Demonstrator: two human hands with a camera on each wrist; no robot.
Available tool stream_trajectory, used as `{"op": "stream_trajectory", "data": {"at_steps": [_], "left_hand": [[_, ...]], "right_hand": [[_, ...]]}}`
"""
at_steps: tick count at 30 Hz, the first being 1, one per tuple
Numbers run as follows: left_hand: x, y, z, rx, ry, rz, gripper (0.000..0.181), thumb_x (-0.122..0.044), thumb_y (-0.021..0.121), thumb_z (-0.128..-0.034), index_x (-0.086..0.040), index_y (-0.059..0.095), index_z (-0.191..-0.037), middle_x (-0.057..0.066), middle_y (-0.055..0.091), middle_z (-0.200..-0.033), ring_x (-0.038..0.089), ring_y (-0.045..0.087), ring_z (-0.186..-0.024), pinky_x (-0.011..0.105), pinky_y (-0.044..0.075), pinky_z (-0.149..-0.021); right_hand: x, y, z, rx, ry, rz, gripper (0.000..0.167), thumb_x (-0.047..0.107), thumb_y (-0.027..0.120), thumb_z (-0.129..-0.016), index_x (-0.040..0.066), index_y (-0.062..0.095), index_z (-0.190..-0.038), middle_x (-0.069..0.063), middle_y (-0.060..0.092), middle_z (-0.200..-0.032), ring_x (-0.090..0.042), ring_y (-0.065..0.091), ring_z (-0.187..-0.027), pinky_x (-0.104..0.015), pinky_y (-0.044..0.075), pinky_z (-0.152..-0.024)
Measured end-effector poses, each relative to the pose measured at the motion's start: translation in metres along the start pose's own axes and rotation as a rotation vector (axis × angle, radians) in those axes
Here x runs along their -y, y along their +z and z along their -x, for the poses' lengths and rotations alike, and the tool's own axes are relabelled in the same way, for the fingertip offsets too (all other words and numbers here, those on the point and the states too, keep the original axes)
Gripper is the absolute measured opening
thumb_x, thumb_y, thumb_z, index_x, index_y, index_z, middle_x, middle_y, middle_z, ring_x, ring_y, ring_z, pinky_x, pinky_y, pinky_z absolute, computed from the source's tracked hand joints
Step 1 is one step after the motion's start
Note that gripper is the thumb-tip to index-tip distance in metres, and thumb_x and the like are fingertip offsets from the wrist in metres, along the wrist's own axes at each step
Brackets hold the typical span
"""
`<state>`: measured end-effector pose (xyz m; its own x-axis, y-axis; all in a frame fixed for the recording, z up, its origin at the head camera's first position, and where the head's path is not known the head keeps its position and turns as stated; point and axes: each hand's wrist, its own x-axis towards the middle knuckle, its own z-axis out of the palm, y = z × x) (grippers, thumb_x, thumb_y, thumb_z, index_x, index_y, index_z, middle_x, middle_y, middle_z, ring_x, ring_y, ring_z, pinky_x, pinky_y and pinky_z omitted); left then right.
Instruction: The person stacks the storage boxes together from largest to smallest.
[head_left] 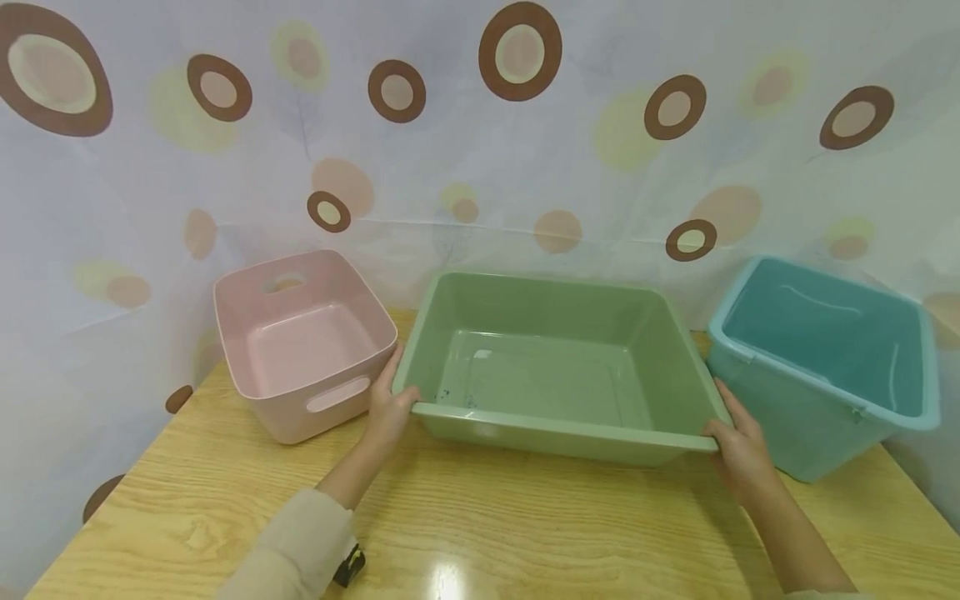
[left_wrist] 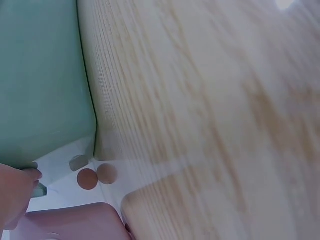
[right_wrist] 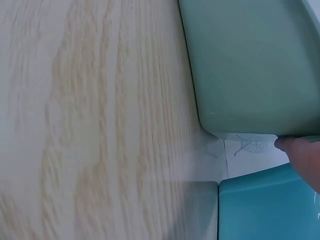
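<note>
Bare surface [head_left: 540, 525] in front of the green tub [head_left: 555, 442] leaves room to pass between the forearms [head_left: 795, 533]. The pink bin [head_left: 292, 417] and teal bin [head_left: 787, 417] flank the tub closely, with left fingers [head_left: 386, 379] and right fingers [head_left: 738, 407] in those narrow gaps; patterned cloth [head_left: 465, 150] blocks the back.

A pink bin [head_left: 303, 354], with handle slots in its near and far walls, stands at the left of the wood-grain table [head_left: 480, 533]. A blue bin [head_left: 817, 367] stands at the right. A circle-patterned backdrop [head_left: 450, 158] spans the far side.
</note>
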<state>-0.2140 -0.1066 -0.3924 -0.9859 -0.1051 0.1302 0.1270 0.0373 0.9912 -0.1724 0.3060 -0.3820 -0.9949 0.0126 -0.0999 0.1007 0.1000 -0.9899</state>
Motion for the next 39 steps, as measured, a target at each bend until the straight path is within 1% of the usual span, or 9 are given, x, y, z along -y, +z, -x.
{"op": "stream_trajectory", "data": {"at_steps": [6, 9, 11, 14, 19, 24, 30, 32, 39], "left_hand": [[-0.002, 0.0, 0.001, -0.008, -0.024, -0.031, 0.085, 0.008, 0.047, -0.0666, -0.003, 0.02, -0.147, 0.022, 0.026, -0.15, 0.039, 0.037, -0.126, 0.04, 0.046, -0.093], [-0.004, 0.0, 0.002, -0.004, -0.026, -0.04, 0.085, 0.007, 0.047, -0.0669, -0.003, 0.02, -0.147, 0.022, 0.026, -0.15, 0.039, 0.037, -0.127, 0.043, 0.045, -0.096], [-0.004, -0.001, 0.002, -0.001, -0.025, -0.048, 0.085, 0.007, 0.047, -0.067, -0.003, 0.019, -0.147, 0.022, 0.027, -0.149, 0.039, 0.038, -0.126, 0.045, 0.044, -0.096], [-0.005, -0.002, 0.002, 0.001, -0.022, -0.054, 0.085, 0.007, 0.046, -0.0669, -0.003, 0.019, -0.147, 0.023, 0.028, -0.148, 0.039, 0.039, -0.125, 0.047, 0.043, -0.097], [-0.005, -0.002, 0.003, 0.008, -0.022, -0.041, 0.085, 0.008, 0.044, -0.0667, -0.004, 0.019, -0.147, 0.022, 0.029, -0.148, 0.04, 0.038, -0.126, 0.05, 0.038, -0.102], [-0.006, -0.002, 0.005, 0.024, -0.03, -0.045, 0.084, 0.008, 0.043, -0.0678, -0.004, 0.018, -0.148, 0.021, 0.027, -0.15, 0.039, 0.035, -0.13, 0.051, 0.036, -0.104], [-0.006, -0.003, 0.006, 0.024, -0.03, -0.044, 0.085, 0.009, 0.042, -0.0668, -0.002, 0.018, -0.147, 0.021, 0.025, -0.15, 0.039, 0.033, -0.131, 0.051, 0.035, -0.104], [-0.006, -0.004, 0.006, 0.026, -0.026, -0.046, 0.085, 0.009, 0.042, -0.067, -0.002, 0.018, -0.147, 0.021, 0.024, -0.151, 0.04, 0.033, -0.131, 0.052, 0.034, -0.105], [-0.006, -0.004, 0.01, 0.036, -0.011, -0.047, 0.084, 0.01, 0.042, -0.0675, -0.001, 0.018, -0.147, 0.022, 0.026, -0.149, 0.04, 0.034, -0.13, 0.052, 0.035, -0.104]], "right_hand": [[0.0, -0.001, 0.001, 0.002, 0.003, 0.0, 0.08, -0.004, 0.034, -0.085, 0.023, -0.005, -0.149, -0.001, -0.004, -0.157, 0.004, 0.037, -0.104, -0.013, 0.041, -0.065], [0.0, -0.001, 0.002, -0.003, -0.001, -0.023, 0.08, -0.005, 0.034, -0.085, 0.023, -0.004, -0.149, 0.0, -0.002, -0.157, 0.008, 0.038, -0.099, -0.015, 0.041, -0.064], [0.0, 0.0, 0.001, 0.001, -0.009, -0.037, 0.08, -0.005, 0.033, -0.085, 0.022, -0.005, -0.149, 0.0, -0.001, -0.157, 0.009, 0.039, -0.098, -0.014, 0.042, -0.068], [0.0, 0.001, 0.0, 0.008, -0.025, -0.042, 0.08, -0.006, 0.033, -0.084, 0.021, -0.005, -0.149, 0.001, 0.004, -0.156, 0.009, 0.039, -0.099, -0.013, 0.043, -0.073], [0.0, 0.002, 0.001, 0.0, -0.019, -0.035, 0.081, -0.006, 0.034, -0.084, 0.022, -0.004, -0.15, 0.001, 0.011, -0.151, 0.008, 0.04, -0.098, -0.014, 0.043, -0.072], [0.001, 0.001, 0.003, 0.007, -0.002, 0.015, 0.08, -0.004, 0.033, -0.085, 0.023, -0.006, -0.149, -0.004, 0.003, -0.154, 0.008, 0.04, -0.097, -0.016, 0.042, -0.07], [0.001, 0.001, 0.004, 0.011, -0.016, -0.008, 0.08, -0.005, 0.033, -0.085, 0.023, -0.005, -0.149, -0.002, 0.006, -0.153, 0.008, 0.04, -0.097, -0.017, 0.042, -0.069], [0.001, 0.001, 0.004, 0.012, -0.015, -0.011, 0.081, -0.005, 0.034, -0.084, 0.023, -0.005, -0.149, -0.003, 0.002, -0.155, 0.008, 0.04, -0.098, -0.016, 0.042, -0.07], [0.002, 0.001, 0.006, 0.0, 0.018, 0.04, 0.081, -0.005, 0.033, -0.084, 0.024, -0.006, -0.149, -0.006, -0.006, -0.157, 0.001, 0.034, -0.102, -0.019, 0.038, -0.061]]}}
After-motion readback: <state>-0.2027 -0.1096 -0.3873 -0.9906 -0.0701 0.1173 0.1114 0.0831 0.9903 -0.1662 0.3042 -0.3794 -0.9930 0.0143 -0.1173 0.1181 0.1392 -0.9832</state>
